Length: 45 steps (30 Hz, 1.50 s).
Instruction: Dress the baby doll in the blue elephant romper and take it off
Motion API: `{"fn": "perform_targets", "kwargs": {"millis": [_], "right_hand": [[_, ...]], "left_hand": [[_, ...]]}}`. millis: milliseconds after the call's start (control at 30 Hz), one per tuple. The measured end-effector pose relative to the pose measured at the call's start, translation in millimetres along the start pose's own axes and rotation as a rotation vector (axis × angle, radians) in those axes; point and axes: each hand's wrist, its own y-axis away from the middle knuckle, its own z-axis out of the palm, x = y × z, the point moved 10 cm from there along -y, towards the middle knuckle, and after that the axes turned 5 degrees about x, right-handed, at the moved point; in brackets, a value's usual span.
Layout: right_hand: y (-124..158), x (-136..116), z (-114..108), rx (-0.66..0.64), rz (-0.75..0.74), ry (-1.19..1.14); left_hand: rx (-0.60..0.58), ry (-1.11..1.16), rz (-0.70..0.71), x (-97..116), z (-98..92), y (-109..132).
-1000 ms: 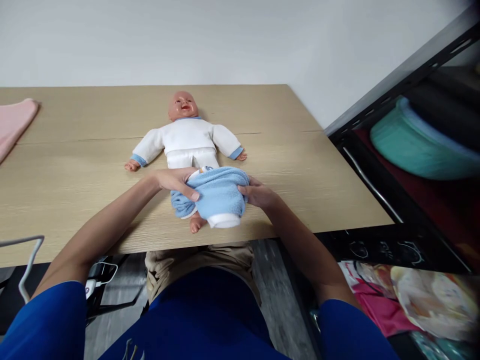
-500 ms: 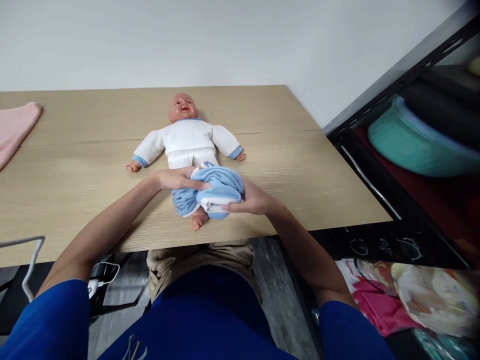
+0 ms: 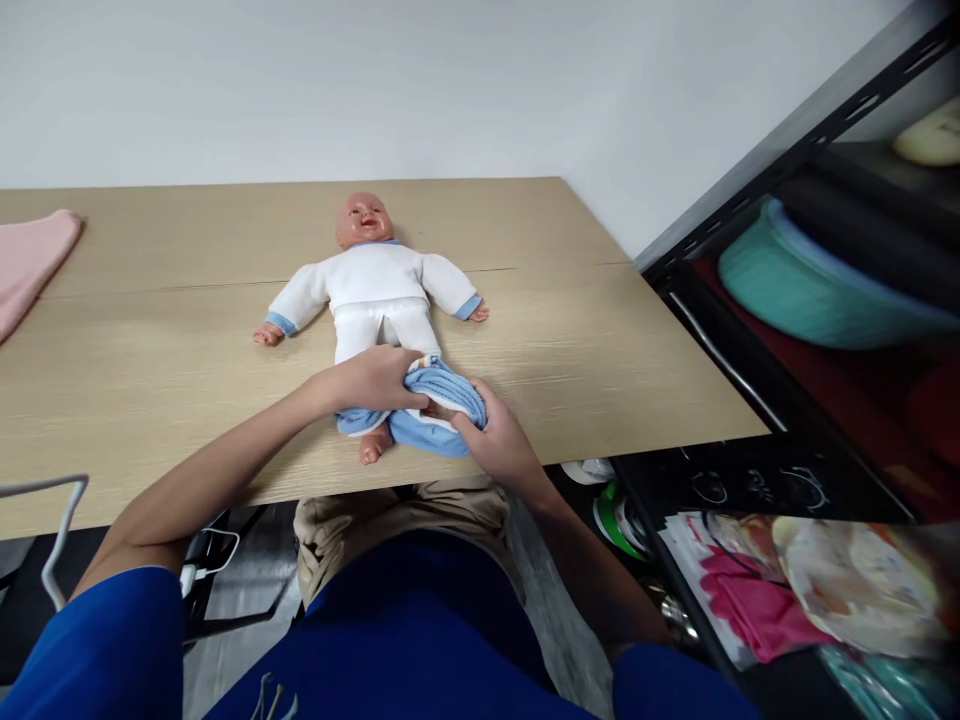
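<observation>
A baby doll in a white top and white trousers lies face up on the wooden table, head away from me. Bunched light blue trousers with white cuffs sit around its lower legs. My left hand grips the bunched blue fabric at the doll's left-side leg. My right hand clutches the same garment from the near right. One bare doll foot sticks out below the fabric near the table's front edge.
A pink cloth lies at the table's far left. A white wire hanger pokes in at lower left. A black metal shelf to the right holds a teal basin and colourful fabrics below.
The blue trousers have been gathered tighter and pulled lower towards the doll's feet, showing more white trousers. My right hand moved from the garment's right side to its near edge.
</observation>
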Motion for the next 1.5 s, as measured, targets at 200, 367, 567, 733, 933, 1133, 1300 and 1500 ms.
{"fn": "perform_targets", "kwargs": {"millis": [200,367,567,733,933,1133,1300,1500], "right_hand": [[-2.5,8.8,5.0,0.058,-0.064,0.215],[-6.3,21.1,3.8,0.051,-0.066,0.106],[-12.2,40.8,12.7,-0.04,0.073,-0.242],[-17.5,35.3,11.3,-0.015,0.036,-0.4],[-20.2,27.8,12.3,-0.088,-0.002,-0.438],[-18.1,12.1,10.8,-0.144,-0.105,-0.301],[-17.2,16.1,8.4,-0.218,-0.059,-0.226],[-17.2,8.7,8.2,-0.335,-0.056,-0.331]], "left_hand": [[-0.068,-0.277,-0.035,-7.6,13.3,3.8],[-0.084,-0.186,-0.029,-12.7,18.5,2.4],[-0.002,0.219,0.014,-14.8,15.3,-3.7],[0.121,0.312,0.108,-14.2,1.4,-8.7],[0.053,0.182,0.142,-10.9,-5.2,-6.2],[0.055,-0.049,0.107,-4.5,-1.9,-2.2],[0.082,-0.184,0.084,3.4,-1.4,2.9],[0.087,0.059,0.113,6.5,-10.2,3.0]]}}
